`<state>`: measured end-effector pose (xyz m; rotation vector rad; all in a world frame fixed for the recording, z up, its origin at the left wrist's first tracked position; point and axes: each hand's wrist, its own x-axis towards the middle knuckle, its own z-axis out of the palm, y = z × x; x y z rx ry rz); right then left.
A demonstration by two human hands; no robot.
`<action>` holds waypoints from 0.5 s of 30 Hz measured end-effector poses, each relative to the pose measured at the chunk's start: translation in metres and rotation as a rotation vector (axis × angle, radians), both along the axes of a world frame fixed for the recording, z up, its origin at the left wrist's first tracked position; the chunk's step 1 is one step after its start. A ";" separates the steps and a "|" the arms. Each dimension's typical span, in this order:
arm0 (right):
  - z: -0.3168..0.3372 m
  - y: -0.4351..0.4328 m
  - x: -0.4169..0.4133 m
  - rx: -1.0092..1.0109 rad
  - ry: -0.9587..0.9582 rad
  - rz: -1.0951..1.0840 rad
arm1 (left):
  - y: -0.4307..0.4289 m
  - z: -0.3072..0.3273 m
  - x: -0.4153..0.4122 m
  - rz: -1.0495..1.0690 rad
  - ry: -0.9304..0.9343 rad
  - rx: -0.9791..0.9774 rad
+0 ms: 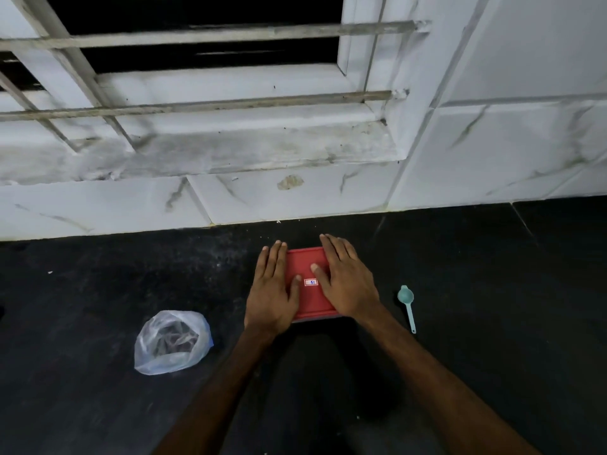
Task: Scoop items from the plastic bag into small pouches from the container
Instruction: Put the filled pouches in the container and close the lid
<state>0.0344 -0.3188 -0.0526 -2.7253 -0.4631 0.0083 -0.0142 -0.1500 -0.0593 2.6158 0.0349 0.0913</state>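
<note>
Two hands lie flat on the red container (308, 290) at frame centre: left hand (274, 290) along its left edge, right hand (348, 280) over its right side, fingers extended, gripping nothing, pointing up-frame. Its lid looks on, long axis up-frame toward the wall (295, 195). I judge opening comes next. Bag (172, 341) sits lower left, nearer the left hand; scoop (407, 307) sits right, nearer the right. No pouches show.
</note>
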 end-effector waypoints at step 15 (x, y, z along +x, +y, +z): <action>-0.029 -0.114 -0.047 0.054 0.109 -0.807 | -0.005 0.010 0.002 0.008 0.067 0.264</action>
